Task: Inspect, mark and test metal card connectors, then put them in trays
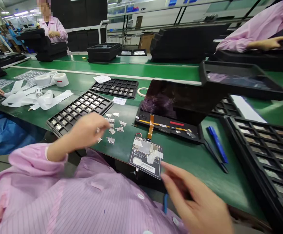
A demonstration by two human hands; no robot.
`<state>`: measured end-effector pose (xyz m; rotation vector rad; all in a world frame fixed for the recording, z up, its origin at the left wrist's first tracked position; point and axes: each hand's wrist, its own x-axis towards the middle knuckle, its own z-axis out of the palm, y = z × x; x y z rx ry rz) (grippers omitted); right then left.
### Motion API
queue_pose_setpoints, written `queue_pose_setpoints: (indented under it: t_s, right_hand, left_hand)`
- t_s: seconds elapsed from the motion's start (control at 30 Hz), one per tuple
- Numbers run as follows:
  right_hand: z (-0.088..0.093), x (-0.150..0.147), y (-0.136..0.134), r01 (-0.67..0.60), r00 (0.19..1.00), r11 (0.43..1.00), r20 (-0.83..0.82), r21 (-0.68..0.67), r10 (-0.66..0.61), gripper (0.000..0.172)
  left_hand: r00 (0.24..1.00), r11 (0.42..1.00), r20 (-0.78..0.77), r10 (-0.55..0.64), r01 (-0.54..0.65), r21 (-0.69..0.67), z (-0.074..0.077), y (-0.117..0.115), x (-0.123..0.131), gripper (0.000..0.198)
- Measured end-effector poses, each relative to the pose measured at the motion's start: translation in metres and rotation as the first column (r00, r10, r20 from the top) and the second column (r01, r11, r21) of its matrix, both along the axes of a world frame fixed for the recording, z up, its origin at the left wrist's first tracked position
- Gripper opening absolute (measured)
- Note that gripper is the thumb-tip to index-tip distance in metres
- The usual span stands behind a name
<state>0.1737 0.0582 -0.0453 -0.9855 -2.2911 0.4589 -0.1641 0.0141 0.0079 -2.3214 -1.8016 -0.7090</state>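
Note:
My left hand [89, 130] is curled and blurred above several small metal parts [119, 129] scattered on the green table. Its fingertips are pressed together, and what they hold, if anything, is hidden. Beside the right edge of a black circuit board assembly [145, 167] is my right hand [196, 198], thumb and index finger apart at that edge. White tape pieces cover parts of this assembly, which reaches over the table's front edge. An orange flex cable [151, 126] links it to an opened device [170, 128], its dark screen [178, 99] tilted up behind.
Black compartment trays [81, 110] hold small parts at left, with another tray [265, 156] at right. Blue tweezers [216, 144] and a black tool [215, 156] lie near the device. White tape rolls [60, 79] sit far left. Co-workers [52, 29] stand across the table.

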Motion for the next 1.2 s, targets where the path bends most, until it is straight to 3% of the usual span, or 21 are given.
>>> queue_pose_setpoints:
  t_s: [0.07, 0.17, 0.33, 0.4, 0.47, 0.53, 0.57, 0.6, 0.63, 0.67, 0.73, 0.77, 0.83, 0.97, 1.07, 1.2]
  right_hand:
    - [0.0, -0.027, 0.002, -0.146, 0.988, 0.988, -0.051, -0.04, 0.144, 0.02]
    - [-0.002, -0.044, 0.009, -0.244, 0.968, 0.963, -0.086, -0.11, 0.236, 0.015]
    - [-0.009, -0.024, 0.02, -0.248, 0.955, 0.944, -0.22, -0.216, 0.2, 0.018]
    - [-0.011, -0.019, 0.02, -0.245, 0.95, 0.91, -0.27, -0.335, 0.156, 0.021]
    - [-0.015, -0.019, 0.017, -0.234, 0.944, 0.812, -0.326, -0.534, 0.057, 0.021]
    - [-0.019, -0.022, 0.015, -0.249, 0.922, 0.631, -0.379, -0.735, -0.078, 0.021]
    - [-0.021, -0.024, 0.016, -0.271, 0.905, 0.564, -0.406, -0.78, -0.126, 0.02]
    - [-0.023, -0.024, 0.018, -0.281, 0.899, 0.535, -0.414, -0.796, -0.143, 0.017]
    - [-0.023, -0.022, 0.022, -0.261, 0.906, 0.558, -0.399, -0.787, -0.139, 0.015]
    - [-0.023, -0.018, 0.027, -0.197, 0.928, 0.627, -0.349, -0.753, -0.127, 0.012]
    - [-0.02, -0.004, 0.04, 0.049, 0.971, 0.796, -0.159, -0.603, -0.18, 0.007]
    - [-0.018, 0.005, 0.048, 0.188, 0.967, 0.845, -0.058, -0.5, -0.249, 0.006]
    - [-0.013, 0.02, 0.068, 0.352, 0.934, 0.865, 0.076, -0.358, -0.349, 0.008]
    - [-0.003, 0.029, 0.12, 0.375, 0.926, 0.908, 0.128, -0.188, -0.356, 0.011]
    - [0.001, 0.021, 0.161, 0.409, 0.903, 0.907, 0.187, -0.101, -0.386, 0.014]
    - [-0.002, 0.012, 0.196, 0.47, 0.854, 0.87, 0.328, -0.152, -0.404, 0.003]
  left_hand:
    - [0.97, 0.968, -0.011, -0.244, 0.245, 0.049, -0.01, -0.006, 0.057, 0.022]
    - [0.917, 0.92, 0.093, -0.389, 0.392, -0.01, -0.03, -0.002, 0.109, 0.021]
    - [0.812, 0.93, 0.482, -0.328, 0.366, 0.015, -0.05, 0.012, 0.127, 0.022]
    - [0.766, 0.943, 0.585, -0.265, 0.333, -0.01, -0.054, 0.015, 0.132, 0.02]
    - [0.729, 0.956, 0.664, -0.164, 0.284, -0.077, -0.059, 0.017, 0.137, 0.018]
    - [0.705, 0.948, 0.707, -0.053, 0.258, -0.186, -0.063, 0.018, 0.139, 0.013]
    - [0.698, 0.94, 0.716, -0.007, 0.249, -0.233, -0.065, 0.018, 0.138, 0.01]
    - [0.696, 0.93, 0.717, 0.035, 0.24, -0.279, -0.066, 0.018, 0.136, 0.009]
    - [0.687, 0.926, 0.723, 0.08, 0.217, -0.309, -0.067, 0.018, 0.132, 0.01]
    - [0.667, 0.923, 0.732, 0.137, 0.182, -0.338, -0.067, 0.018, 0.127, 0.011]
    - [0.576, 0.913, 0.773, 0.266, 0.107, -0.394, -0.065, 0.017, 0.114, 0.014]
    - [0.515, 0.902, 0.793, 0.326, 0.081, -0.424, -0.065, 0.016, 0.108, 0.016]
    - [0.398, 0.878, 0.821, 0.409, 0.075, -0.473, -0.065, 0.016, 0.097, 0.021]
    - [0.259, 0.814, 0.83, 0.495, 0.197, -0.547, -0.071, 0.02, 0.093, 0.027]
    - [0.237, 0.762, 0.812, 0.533, 0.282, -0.583, -0.072, 0.026, 0.102, 0.033]
    - [0.275, 0.74, 0.795, 0.541, 0.292, -0.605, -0.068, 0.029, 0.106, 0.036]
